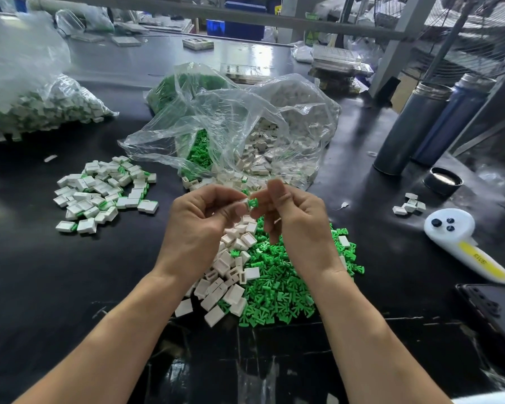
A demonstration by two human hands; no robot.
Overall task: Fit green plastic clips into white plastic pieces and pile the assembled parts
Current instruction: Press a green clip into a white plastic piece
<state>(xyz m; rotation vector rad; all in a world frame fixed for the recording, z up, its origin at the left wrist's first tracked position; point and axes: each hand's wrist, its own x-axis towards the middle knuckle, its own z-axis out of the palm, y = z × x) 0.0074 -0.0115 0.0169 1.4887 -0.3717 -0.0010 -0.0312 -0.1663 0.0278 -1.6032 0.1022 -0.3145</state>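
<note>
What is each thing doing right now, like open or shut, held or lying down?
Green clip: pinched between both hands.
Left hand: closed on a white piece.
Right hand: gripping the clip.
Plastic bag: open.
Assembled pile: lying loose.
Bottle cap: off, lying on table.

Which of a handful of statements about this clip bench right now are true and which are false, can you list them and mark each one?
1. A green clip is pinched between the fingertips of the two hands. True.
2. The pile of assembled parts lies to the person's right. False: it lies on the left of the black table.
3. The loose green clips sit in a heap under the right hand. True.
4. The left hand rests flat on the table. False: it is raised, meeting the right hand above the heap.
5. Two tall dark cylinders stand at the right. True.
6. The clear bag behind the hands holds only green clips. False: white pieces show in it too.
</note>
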